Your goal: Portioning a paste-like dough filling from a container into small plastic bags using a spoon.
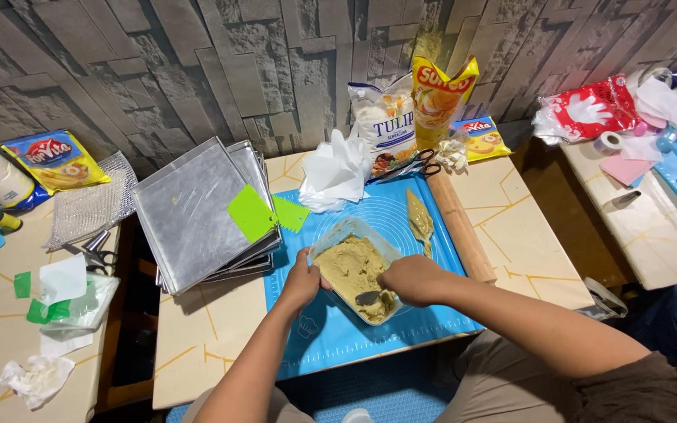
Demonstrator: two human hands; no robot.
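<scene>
The cream-tiled low desk [197, 345] carried everything within arm's reach of the seated person. Across it lay a blue silicone baking mat [338, 329], spread flat, likely to give a clean surface for dough. To its left a stack of square metal baking trays [190, 211] leaned slightly askew, with two green plastic scrapers [252, 213] resting on top, kept handy. A long wooden rolling pin [457, 225] lay along the mat's right edge, parked out of the way, just beside a smear of dough [418, 217] left on the mat.

In the middle of the mat sat a clear plastic rectangular container [352, 268], tilted a little toward the person. The left hand [301, 283] gripped its near-left rim, fingers closed on the wall, probably steadying it. The right hand [410, 280] was closed around a small dark-tipped utensil [368, 298], its end pressed into the contents at the near corner; whether spoon or scraper could not be told.

The tan, crumbly dough [352, 270] filled most of the container, its surface rough and grainy, moist-looking, heaped unevenly.
</scene>
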